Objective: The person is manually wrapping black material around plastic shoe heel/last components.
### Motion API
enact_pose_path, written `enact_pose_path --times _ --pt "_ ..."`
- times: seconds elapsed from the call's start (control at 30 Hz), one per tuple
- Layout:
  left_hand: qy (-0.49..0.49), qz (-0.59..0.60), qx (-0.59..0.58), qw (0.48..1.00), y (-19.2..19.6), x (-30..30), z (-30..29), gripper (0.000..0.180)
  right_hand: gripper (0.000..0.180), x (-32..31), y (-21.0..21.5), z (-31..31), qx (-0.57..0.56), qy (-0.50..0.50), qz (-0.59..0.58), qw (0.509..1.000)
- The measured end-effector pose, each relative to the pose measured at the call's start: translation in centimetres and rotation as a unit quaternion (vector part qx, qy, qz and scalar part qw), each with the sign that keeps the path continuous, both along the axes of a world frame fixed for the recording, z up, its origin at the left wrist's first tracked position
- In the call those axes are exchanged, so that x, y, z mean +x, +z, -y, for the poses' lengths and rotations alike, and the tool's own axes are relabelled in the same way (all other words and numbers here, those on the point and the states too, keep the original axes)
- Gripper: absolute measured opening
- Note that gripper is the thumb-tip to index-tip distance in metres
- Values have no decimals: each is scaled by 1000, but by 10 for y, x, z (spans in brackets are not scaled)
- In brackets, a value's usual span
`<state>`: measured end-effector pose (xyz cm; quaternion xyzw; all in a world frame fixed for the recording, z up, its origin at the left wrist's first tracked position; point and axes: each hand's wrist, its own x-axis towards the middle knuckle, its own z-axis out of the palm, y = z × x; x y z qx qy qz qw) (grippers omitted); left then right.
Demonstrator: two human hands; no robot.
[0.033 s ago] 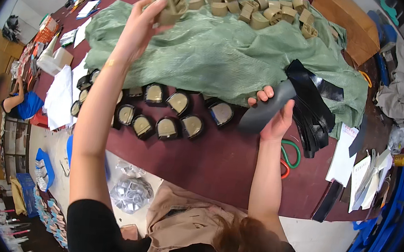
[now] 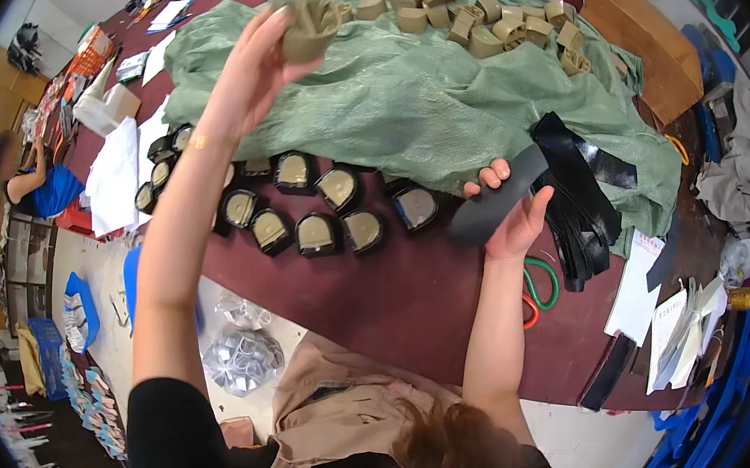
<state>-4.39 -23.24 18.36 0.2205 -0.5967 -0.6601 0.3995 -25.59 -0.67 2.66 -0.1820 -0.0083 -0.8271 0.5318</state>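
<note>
Both hands are raised over a dark red table [image 2: 404, 301]. A khaki piece [image 2: 310, 28], folded and rounded, is gripped in the left hand [image 2: 260, 62] and held above the near left part of a green cloth [image 2: 407, 100]. A black strip [image 2: 497, 206] is pinched between thumb and fingers of the right hand [image 2: 516, 214], just past the cloth's near edge.

Most of the far half of the table is covered by the crumpled green cloth. A heap of more khaki pieces [image 2: 471, 16] is seen on its far side. A loose pile of black strips [image 2: 580, 201] is laid across its right end and hangs onto the table. In front of the cloth, black-rimmed shoe parts [image 2: 304, 217] with pale centres are set out in rough rows. Green-handled scissors [image 2: 545, 284] are lying right of the right forearm, and white papers [image 2: 639, 289] are spread beyond them. White sheets [image 2: 116, 175] and a small box are placed at the table's left end.

A brown wooden board [image 2: 643, 34] is seen at the far right corner. Blue plastic objects [image 2: 701, 433] are stacked along the right. On the left, another person in a blue top [image 2: 46, 186] is seated by shelving. A clear bag [image 2: 239, 357] is lying on the pale floor below the table edge.
</note>
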Motion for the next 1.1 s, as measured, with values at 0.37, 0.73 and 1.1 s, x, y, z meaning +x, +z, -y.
enact_pose_path --times 0.37,0.73,1.1 --pt "-46 -104 259 959 -106 59 -256 65 17 135 37 -112 260 -75 -268 924" --pt "-195 -152 404 881 -103 82 -296 40 16 147 58 -187 245 62 -138 957" --pt "34 112 51 992 -113 92 -290 55 13 171 64 -184 418 -99 -493 757"
